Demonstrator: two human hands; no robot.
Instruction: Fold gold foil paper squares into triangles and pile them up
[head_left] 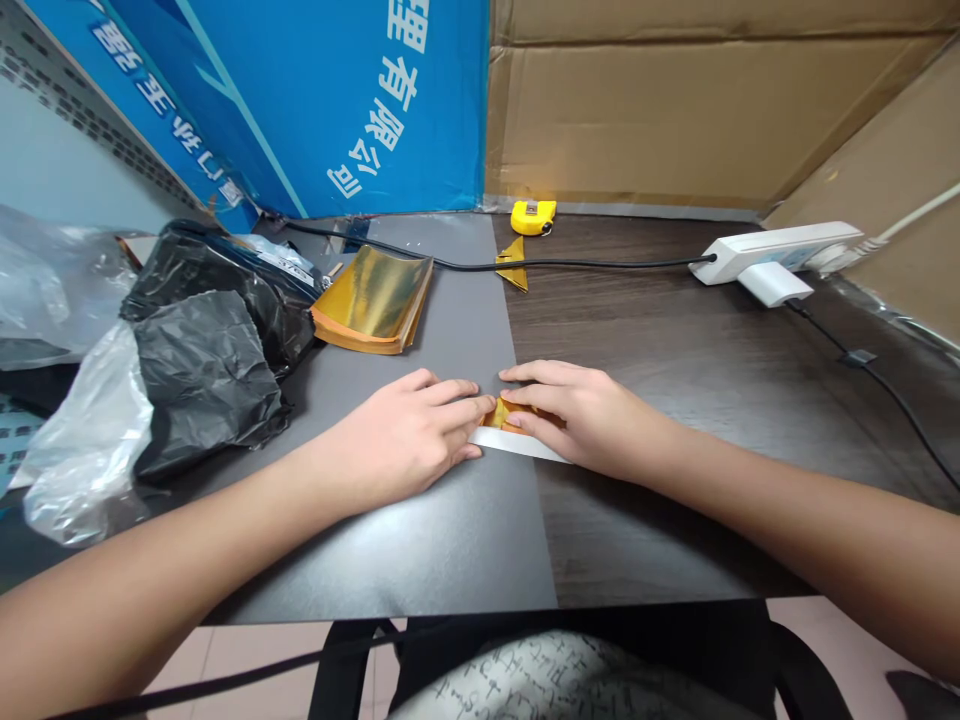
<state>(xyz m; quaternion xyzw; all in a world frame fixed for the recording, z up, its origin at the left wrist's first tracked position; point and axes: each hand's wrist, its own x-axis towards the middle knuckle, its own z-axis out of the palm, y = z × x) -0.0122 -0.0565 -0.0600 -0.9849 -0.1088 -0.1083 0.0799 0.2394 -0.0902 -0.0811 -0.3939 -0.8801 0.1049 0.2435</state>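
A partly folded sheet of gold paper (498, 414) lies on the table in front of me, with a white strip showing along its near edge. My left hand (420, 428) grips its left end, fingertips on the gold and thumb by the white edge. From the other side, my right hand (581, 412) holds the sheet with its thumb and fingers, covering most of the right part. Beyond my left hand stands a stack of gold paper (379, 295). A small folded gold piece (513, 265) rests farther back.
A yellow tape measure (533, 217) sits by the cardboard wall (637, 120). A black cable (592, 264) crosses the table to a white power strip (780, 248). Black plastic bags (206, 370) and a clear plastic bag (94, 450) crowd the left. A blue panel (315, 110) stands behind.
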